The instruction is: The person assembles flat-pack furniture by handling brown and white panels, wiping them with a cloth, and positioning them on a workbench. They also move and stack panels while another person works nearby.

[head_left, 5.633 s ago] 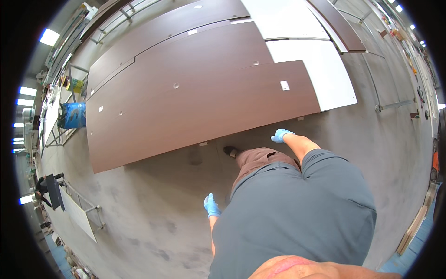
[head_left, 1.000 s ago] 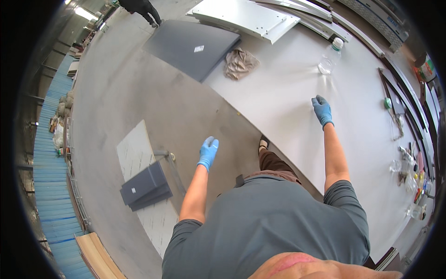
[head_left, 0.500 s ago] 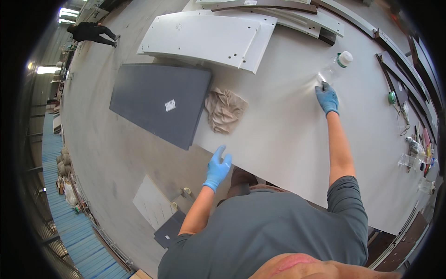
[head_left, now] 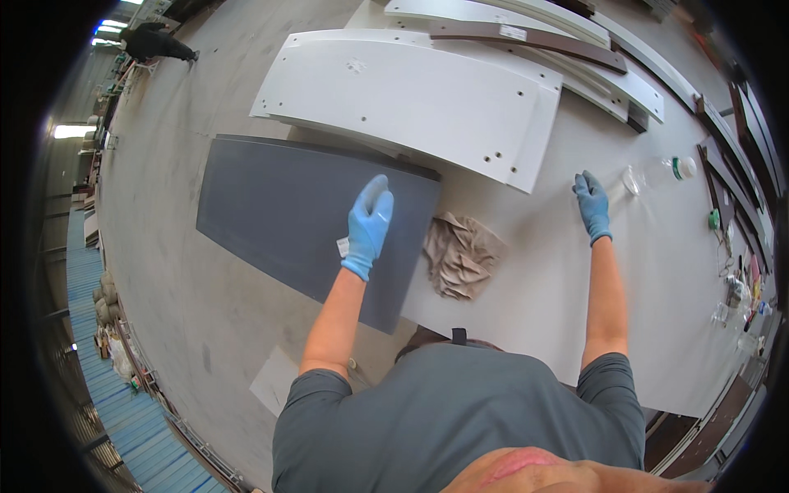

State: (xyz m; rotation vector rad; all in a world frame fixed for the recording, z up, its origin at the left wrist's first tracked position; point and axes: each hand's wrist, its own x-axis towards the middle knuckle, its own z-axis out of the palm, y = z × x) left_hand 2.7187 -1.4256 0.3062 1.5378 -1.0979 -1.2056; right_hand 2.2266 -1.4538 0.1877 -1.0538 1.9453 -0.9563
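Observation:
My left hand (head_left: 370,223), in a blue glove, is over the dark grey panel (head_left: 271,193). Its fingers are extended and nothing shows in it. My right hand (head_left: 592,202), also gloved in blue, is above the pale table to the right, fingers loosely bent and empty. Just right of its fingertips, apart from them, a clear plastic bottle (head_left: 657,171) with a white cap appears to stand on the table. A crumpled beige cloth (head_left: 464,256) lies between my hands, against the right end of the grey panel.
Beyond the grey panel lie white panels (head_left: 403,94) with drilled holes, and a brown strip (head_left: 534,45) rests across more white pieces. Long dark strips (head_left: 727,177) and small tools (head_left: 744,287) line the right side. Another person (head_left: 156,43) is far off at upper left.
My right hand has let go of the bottle and drawn away from it. My left hand has moved forward over the grey panel. The whole view has shifted, with things appearing lower and farther right.

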